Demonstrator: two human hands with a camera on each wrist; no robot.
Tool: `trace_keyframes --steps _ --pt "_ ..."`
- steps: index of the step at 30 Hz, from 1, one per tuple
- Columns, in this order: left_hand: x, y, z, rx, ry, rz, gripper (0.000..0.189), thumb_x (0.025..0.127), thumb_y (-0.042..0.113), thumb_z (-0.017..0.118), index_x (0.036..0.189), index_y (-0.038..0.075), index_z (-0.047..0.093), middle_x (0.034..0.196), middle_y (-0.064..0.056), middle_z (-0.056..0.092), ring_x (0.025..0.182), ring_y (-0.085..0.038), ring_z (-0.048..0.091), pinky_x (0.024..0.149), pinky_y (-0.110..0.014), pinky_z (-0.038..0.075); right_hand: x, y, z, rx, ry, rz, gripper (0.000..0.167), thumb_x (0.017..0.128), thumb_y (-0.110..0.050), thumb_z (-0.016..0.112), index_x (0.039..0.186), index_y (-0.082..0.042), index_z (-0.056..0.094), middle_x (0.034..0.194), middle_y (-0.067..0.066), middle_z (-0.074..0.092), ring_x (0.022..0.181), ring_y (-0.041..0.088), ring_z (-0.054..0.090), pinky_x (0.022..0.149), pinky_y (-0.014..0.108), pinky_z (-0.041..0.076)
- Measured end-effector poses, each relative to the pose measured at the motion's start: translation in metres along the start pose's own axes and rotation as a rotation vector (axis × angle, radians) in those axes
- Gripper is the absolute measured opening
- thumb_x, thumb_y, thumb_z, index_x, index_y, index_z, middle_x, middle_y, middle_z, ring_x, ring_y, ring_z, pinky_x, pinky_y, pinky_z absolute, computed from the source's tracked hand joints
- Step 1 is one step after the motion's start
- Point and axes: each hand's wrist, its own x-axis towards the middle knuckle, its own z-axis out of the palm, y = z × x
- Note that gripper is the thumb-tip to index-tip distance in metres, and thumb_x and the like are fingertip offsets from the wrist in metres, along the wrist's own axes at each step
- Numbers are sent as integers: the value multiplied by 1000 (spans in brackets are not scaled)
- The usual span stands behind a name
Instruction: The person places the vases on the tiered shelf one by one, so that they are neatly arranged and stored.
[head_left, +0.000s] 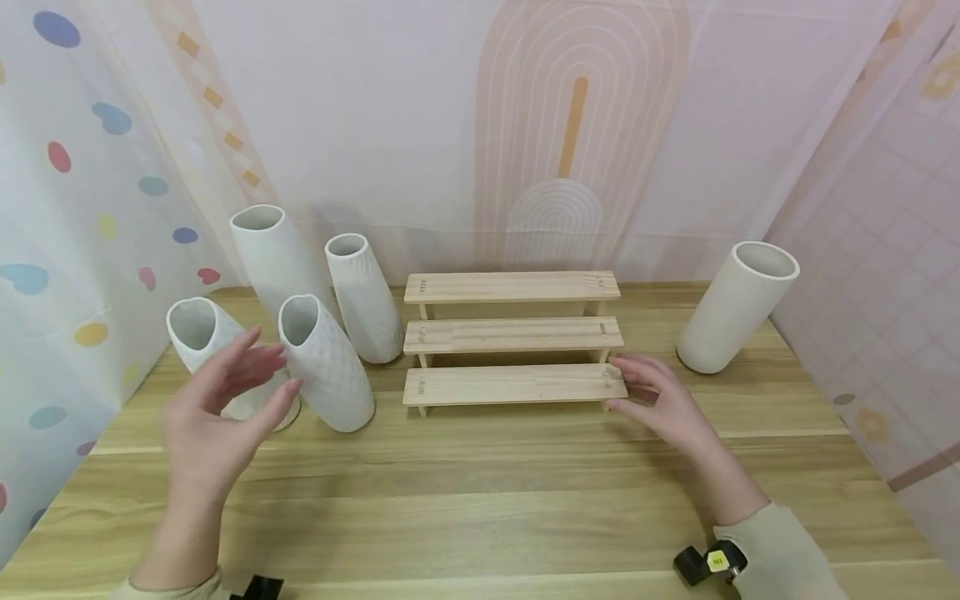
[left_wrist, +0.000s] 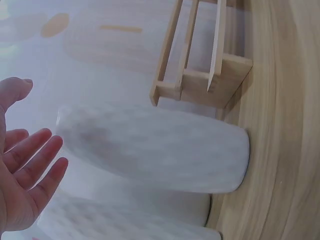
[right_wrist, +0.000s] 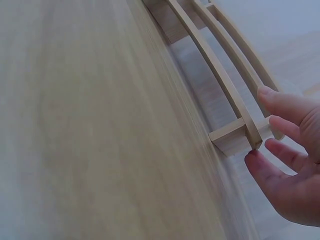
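My left hand [head_left: 217, 417] is raised in front of two white vases, its fingers spread and nothing in its grasp. The nearest one is a dimpled white vase [head_left: 330, 367] with a slanted mouth; in the left wrist view that vase [left_wrist: 160, 147] stands just past my fingertips. Beside it is another slant-mouthed vase [head_left: 197, 333], partly hidden by the hand. At the right end of a three-step wooden display stand [head_left: 513, 386] is my right hand [head_left: 660, 400], thumb and fingers parted. In the right wrist view its fingertips are right at the ends of the stand's steps [right_wrist: 220, 75].
Behind the front vases stand a tall white vase [head_left: 273, 258] and a slimmer white vase [head_left: 366, 300]. A ribbed cylindrical vase [head_left: 735, 308] stands alone at the right. Patterned curtains [head_left: 375, 108] hang behind and beside the wooden table [head_left: 480, 500].
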Motion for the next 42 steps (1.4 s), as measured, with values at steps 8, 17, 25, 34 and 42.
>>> trace_keyframes --steps 8,17,25,34,42 --pt "9 -6 -8 120 -59 -127 76 63 -25 77 134 -2 59 114 -3 71 103 -8 66 86 -16 52 8 3 0 -7 -61 43 57 86 -7 78 137 2 55 139 21 47 119 36 54 96 40 51" --pt "22 -16 -3 175 -237 -254 85 71 -13 82 146 9 49 132 -4 59 113 -4 58 89 -12 48 12 3 -1 -54 -83 96 55 86 -10 78 135 4 57 141 23 46 119 35 52 92 32 51" --pt "27 -28 1 59 -311 -307 76 79 -13 74 147 10 48 122 0 61 107 -8 60 86 -13 50 13 2 -3 -61 -90 91 50 86 -9 77 132 3 60 141 25 47 115 36 54 90 33 52" --pt "24 -29 6 -29 -204 -364 76 75 -17 75 143 7 52 116 3 64 104 -7 63 82 -14 52 14 4 -3 -74 -80 114 49 86 -12 78 131 0 63 140 21 51 119 33 52 90 29 49" --pt "35 -2 11 -152 -45 -406 72 70 -21 75 136 5 60 113 -3 67 96 -12 65 76 -16 55 14 3 -5 -54 -64 110 48 86 -13 78 129 1 64 138 20 53 119 32 54 86 22 49"
